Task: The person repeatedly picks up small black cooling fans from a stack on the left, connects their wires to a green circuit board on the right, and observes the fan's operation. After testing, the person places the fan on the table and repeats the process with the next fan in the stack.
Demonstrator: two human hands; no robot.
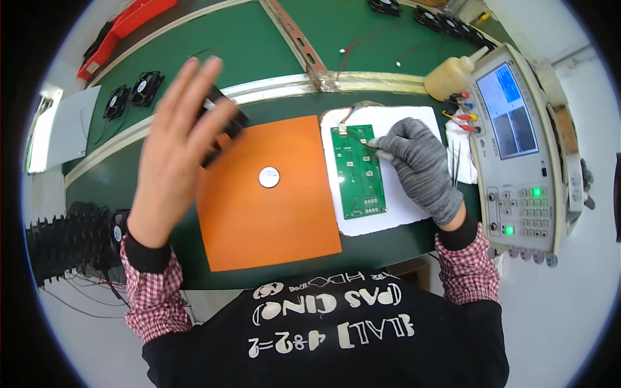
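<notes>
1 blurred left hand [169, 149] partly hides fan [237, 121], grip unclear; right hand [419, 165] pinches wire [359, 139].

I count two hands of mine: one bare left hand [174, 152], one gloved right hand [420, 165]. Work items: one green circuit board [359, 178], one dark lead [364, 141], one white sheet [409, 204], one orange mat [272, 226], one white disc [269, 176]. Cooling fans: one blurred fan [237, 121] by my left hand, two black fans [146, 88] left of it; the far-right fan row [451, 27] overlaps past counting. Equipment: one bench tester [514, 171], one squeeze bottle [447, 79], one red bin [132, 24].
</notes>
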